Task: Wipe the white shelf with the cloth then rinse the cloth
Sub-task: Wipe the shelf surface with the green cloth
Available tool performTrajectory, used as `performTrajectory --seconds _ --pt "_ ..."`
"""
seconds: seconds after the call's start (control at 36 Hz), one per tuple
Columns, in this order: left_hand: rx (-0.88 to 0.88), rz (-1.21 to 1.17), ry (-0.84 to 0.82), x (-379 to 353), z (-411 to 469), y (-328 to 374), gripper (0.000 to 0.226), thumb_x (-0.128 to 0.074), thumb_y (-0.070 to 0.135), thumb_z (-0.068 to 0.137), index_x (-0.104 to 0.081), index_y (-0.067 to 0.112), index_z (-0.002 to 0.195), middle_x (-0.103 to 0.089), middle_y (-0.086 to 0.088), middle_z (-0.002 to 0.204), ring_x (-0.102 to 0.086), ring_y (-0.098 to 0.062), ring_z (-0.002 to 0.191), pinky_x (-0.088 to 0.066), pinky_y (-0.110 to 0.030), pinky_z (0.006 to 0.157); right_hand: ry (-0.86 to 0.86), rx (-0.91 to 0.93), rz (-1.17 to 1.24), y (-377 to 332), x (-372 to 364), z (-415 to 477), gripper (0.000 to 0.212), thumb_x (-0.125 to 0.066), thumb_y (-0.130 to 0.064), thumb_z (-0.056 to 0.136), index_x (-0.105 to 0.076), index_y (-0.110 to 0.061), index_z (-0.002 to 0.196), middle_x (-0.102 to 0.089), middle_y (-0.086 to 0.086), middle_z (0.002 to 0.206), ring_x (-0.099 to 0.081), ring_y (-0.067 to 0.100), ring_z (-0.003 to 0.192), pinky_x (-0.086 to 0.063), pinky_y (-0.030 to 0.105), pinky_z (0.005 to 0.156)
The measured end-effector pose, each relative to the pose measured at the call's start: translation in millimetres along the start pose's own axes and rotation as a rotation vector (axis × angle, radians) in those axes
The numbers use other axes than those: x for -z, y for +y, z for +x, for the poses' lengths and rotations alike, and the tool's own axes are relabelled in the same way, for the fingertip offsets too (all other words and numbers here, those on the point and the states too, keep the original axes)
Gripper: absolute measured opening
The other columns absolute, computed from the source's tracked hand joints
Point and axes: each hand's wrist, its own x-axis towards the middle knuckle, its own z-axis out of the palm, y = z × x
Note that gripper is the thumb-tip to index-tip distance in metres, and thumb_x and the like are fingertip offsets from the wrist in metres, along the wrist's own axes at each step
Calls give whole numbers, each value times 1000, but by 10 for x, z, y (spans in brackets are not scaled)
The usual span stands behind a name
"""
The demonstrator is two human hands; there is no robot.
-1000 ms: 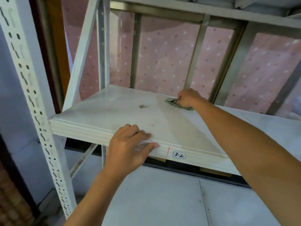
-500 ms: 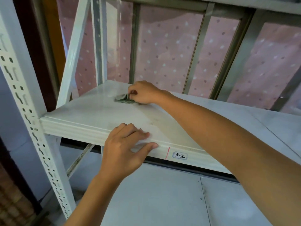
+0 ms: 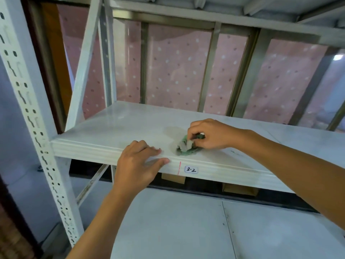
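Observation:
The white shelf (image 3: 115, 131) spans the middle of the view, its front lip labelled "3-2". A small crumpled green and grey cloth (image 3: 186, 146) lies on the board near the front edge. My right hand (image 3: 209, 134) presses down on the cloth with fingers curled over it. To the left, my left hand (image 3: 138, 163) rests flat on the front lip, fingers spread on top and thumb along the face, holding nothing. A faint damp patch shows on the board just behind the cloth.
A perforated white upright (image 3: 33, 128) stands at the left, with a diagonal brace (image 3: 84, 66) behind it. Pink dotted fabric behind glass panes (image 3: 177, 64) backs the shelf. A lower white shelf board (image 3: 186, 227) lies below; another shelf (image 3: 224, 10) is overhead.
My right hand swept the cloth from the back middle to the back left, then forward and right to near the front edge. The small dark smudge is gone. My left hand stayed put.

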Motion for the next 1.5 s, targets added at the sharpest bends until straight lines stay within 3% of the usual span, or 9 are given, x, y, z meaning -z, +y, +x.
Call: performTrajectory --seconds 0.36,0.58,0.72,0.81,0.89,1.06,1.31,1.39,1.5 --pt "-97 208 126 254 -91 -119 27 -83 31 80 -73 7 88 -67 -6 91 -60 -22 88 -48 -29 81 126 17 127 -763 -182 1660 26 -60 -18 90 -74 -22 111 -66 0 114 -58 19 97 -46 28 83" --pt "87 421 195 948 -122 -656 29 -74 35 85 -75 7 89 -68 -8 94 -59 -25 88 -47 -30 77 48 86 255 -1760 -226 2225 29 -52 -13 89 -70 -14 111 -66 8 116 -60 24 101 -53 37 90" --pt "53 463 163 1199 -202 -838 16 -73 24 90 -79 11 97 -75 -3 103 -69 -21 96 -51 -25 84 78 94 326 -2231 -359 2354 32 -44 -42 95 -63 -18 99 -58 5 104 -59 24 96 -46 36 72" --pt "37 475 198 1221 -239 -855 8 -74 10 89 -78 4 93 -75 -7 99 -70 -24 89 -54 -28 76 167 158 247 -2318 -478 2237 34 -53 -54 93 -53 -21 82 -52 3 97 -55 21 84 -40 33 66" --pt "97 459 238 1217 -281 -837 6 -74 4 86 -76 0 90 -71 -10 95 -66 -28 84 -55 -37 64 217 220 227 -2249 -528 2011 22 -59 -34 95 -57 -14 86 -53 5 97 -54 21 80 -40 31 64" --pt "154 342 264 1240 -163 -613 6 -74 1 84 -75 2 90 -69 -12 94 -64 -31 85 -53 -38 70 262 129 114 -1901 -486 1355 11 -52 -22 94 -59 -14 95 -47 -2 98 -53 23 84 -38 34 65" --pt "24 111 -133 817 126 -364 13 -70 13 88 -79 5 94 -75 -7 99 -68 -25 91 -53 -30 88 189 -176 77 -1127 -352 77 6 -49 -10 87 -50 -16 85 -46 -3 92 -50 19 77 -44 37 68" --pt "35 10 -208 687 180 -269 14 -70 22 86 -79 12 88 -74 2 92 -66 -20 89 -57 -40 81 202 -242 33 -927 -356 -245 9 -46 -12 90 -48 -19 85 -45 -4 92 -51 18 76 -46 38 69" --pt "48 1 -209 650 193 -239 8 -76 24 85 -79 16 84 -69 7 85 -63 -15 82 -56 -41 72 206 -251 4 -831 -353 -406 10 -46 -15 94 -49 -20 87 -46 -5 93 -52 17 78 -49 39 72"
